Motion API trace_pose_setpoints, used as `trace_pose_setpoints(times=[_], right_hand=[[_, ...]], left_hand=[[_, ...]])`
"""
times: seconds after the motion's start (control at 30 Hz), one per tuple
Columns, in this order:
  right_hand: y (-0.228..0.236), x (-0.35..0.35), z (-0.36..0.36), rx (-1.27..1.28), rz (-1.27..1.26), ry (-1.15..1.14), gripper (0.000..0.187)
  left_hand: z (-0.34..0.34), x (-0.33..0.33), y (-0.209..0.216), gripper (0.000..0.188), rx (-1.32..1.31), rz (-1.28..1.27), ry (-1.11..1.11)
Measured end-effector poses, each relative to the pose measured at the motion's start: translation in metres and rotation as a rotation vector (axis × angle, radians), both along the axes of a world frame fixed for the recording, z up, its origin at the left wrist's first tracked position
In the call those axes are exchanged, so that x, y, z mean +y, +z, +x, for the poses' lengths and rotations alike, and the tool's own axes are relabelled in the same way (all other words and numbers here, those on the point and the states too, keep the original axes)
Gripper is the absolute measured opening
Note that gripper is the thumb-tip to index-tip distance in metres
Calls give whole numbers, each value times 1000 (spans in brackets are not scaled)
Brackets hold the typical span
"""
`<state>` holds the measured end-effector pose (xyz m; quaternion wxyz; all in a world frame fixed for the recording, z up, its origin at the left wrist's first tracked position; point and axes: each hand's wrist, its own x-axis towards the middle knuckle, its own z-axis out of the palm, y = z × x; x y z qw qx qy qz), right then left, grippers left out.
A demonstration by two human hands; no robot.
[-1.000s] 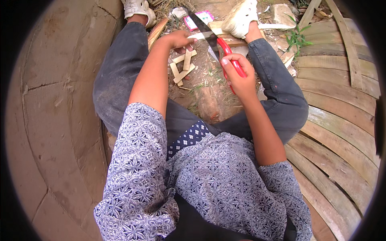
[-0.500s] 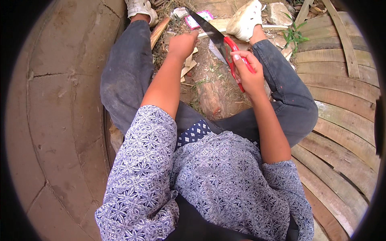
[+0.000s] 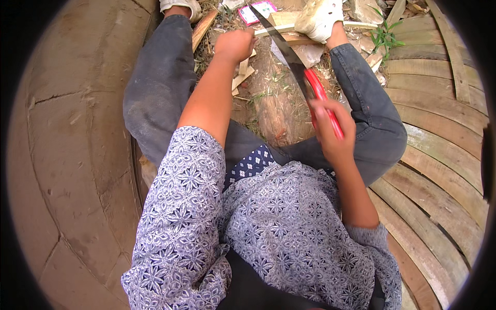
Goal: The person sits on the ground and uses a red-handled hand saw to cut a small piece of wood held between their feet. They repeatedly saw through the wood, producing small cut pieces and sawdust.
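handsaw (image 3: 294,62) with a dark blade and a red handle: it slants across the middle of the scene, its tip far and to the left, its handle near and to the right. on the left of the scene spreads a broad brown surface (image 3: 77,155) marked by cracks. on the right, weathered wooden slats (image 3: 439,150) lie side by side in curving rows. between them sits the person, in a patterned shirt (image 3: 289,222) and dark trousers (image 3: 160,77), knees apart. a rough brown log (image 3: 274,111) lies on the ground between the legs. a long pale wooden strip (image 3: 263,32) runs from the left hand towards the far right, passing out of sight at the right shoe (image 3: 323,20) and showing again beyond it. the blade crosses over this strip; whether they touch, i cannot tell.

the right hand (image 3: 336,126), slightly blurred, is wrapped round the red handle. the left hand (image 3: 235,45) is curled into a fist at the strip's left end, back of the hand up; its fingertips are hidden, so i cannot tell how they grip. short pale wood pieces (image 3: 243,75) lie just near of that fist. a pink-edged packet (image 3: 257,11) lies far, beside the saw's tip.
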<state>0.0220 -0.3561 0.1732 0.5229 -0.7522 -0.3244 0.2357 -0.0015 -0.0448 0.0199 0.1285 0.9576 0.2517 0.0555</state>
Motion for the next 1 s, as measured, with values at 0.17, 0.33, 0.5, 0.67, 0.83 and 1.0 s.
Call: trace_pose_setpoints(times=[0.17, 0.33, 0.5, 0.67, 0.83, 1.0], right_hand=[[25, -33, -11, 52, -82, -61, 17], [-21, 75, 33, 38, 128, -24, 15], [-30, 74, 20, -4, 129, -19, 14], [-40, 74, 18, -30, 167, -17, 14], [-43, 90, 31, 16, 152, -28, 14], [-33, 95, 30, 34, 96, -2, 13]], left_hand=[[-1, -2, -6, 27, 7, 37, 12], [-1, 5, 1, 30, -25, 42, 13], [6, 3, 6, 35, 64, 57, 43], [12, 6, 8, 32, 156, 79, 91], [15, 17, 7, 30, 183, 45, 100], [18, 14, 9, 29, 227, 66, 119]])
